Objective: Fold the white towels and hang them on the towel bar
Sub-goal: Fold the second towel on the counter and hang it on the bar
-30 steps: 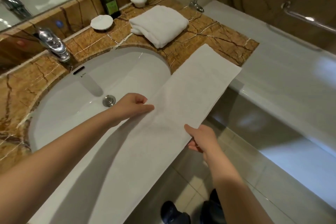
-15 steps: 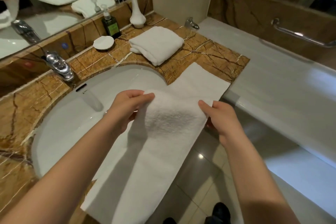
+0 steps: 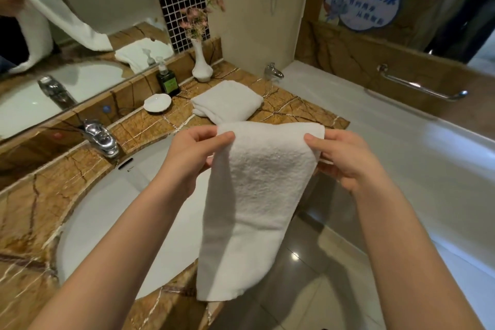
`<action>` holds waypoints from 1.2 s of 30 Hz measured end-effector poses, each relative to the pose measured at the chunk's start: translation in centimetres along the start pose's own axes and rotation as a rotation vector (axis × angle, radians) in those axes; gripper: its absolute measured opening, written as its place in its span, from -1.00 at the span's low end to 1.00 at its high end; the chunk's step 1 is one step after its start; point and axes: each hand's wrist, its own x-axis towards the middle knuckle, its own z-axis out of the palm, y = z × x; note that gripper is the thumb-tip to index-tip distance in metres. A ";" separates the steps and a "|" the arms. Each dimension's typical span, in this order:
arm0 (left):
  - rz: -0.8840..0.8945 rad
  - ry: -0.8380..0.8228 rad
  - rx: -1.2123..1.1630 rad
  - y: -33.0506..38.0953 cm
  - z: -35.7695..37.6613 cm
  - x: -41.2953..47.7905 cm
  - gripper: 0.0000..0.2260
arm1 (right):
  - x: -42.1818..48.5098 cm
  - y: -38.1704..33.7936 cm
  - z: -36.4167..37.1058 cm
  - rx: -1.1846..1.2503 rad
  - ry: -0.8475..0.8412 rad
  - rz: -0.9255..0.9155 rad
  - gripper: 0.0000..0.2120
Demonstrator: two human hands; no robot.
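Fingers: left hand (image 3: 197, 151) and right hand (image 3: 345, 158) each pinch a top corner of white towel (image 3: 257, 196) | towel: frame centre, draped doubled, off sink (image 3: 112, 204) | advice: keep edges level, then carry to towel bar (image 3: 420, 86), right

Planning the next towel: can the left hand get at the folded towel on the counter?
Likely not yet: the left hand pinches a top corner of the held towel. The folded towel lies just beyond with nothing between, so the path looks free once it lets go.
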 end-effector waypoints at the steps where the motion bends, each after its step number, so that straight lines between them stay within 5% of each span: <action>1: 0.012 0.005 -0.006 0.7 0.0 -0.1 -0.86 | 0.0 -1.0 0.0 -0.002 -0.004 -0.018 -0.96; 5: 0.043 0.039 -0.010 3.0 -0.2 -0.3 -0.95 | -0.1 -4.4 0.3 -0.037 -0.067 -0.067 -0.93; 11: 0.111 0.124 -0.002 6.3 -0.7 -0.4 -0.89 | 0.0 -8.8 0.7 -0.131 -0.267 -0.118 -0.56; 23: 0.141 0.480 -0.089 11.2 -0.8 -2.1 -0.94 | 3.3 -14.7 3.9 -0.269 -0.420 -0.258 -0.88; 31: 0.195 0.640 -0.081 15.2 -1.7 -4.7 -0.97 | 4.7 -18.6 8.5 -0.264 -0.575 -0.323 -0.79; 36: 0.212 0.741 0.057 16.4 -2.8 -6.8 -0.77 | 4.6 -20.2 12.3 -0.302 -0.692 -0.401 -0.81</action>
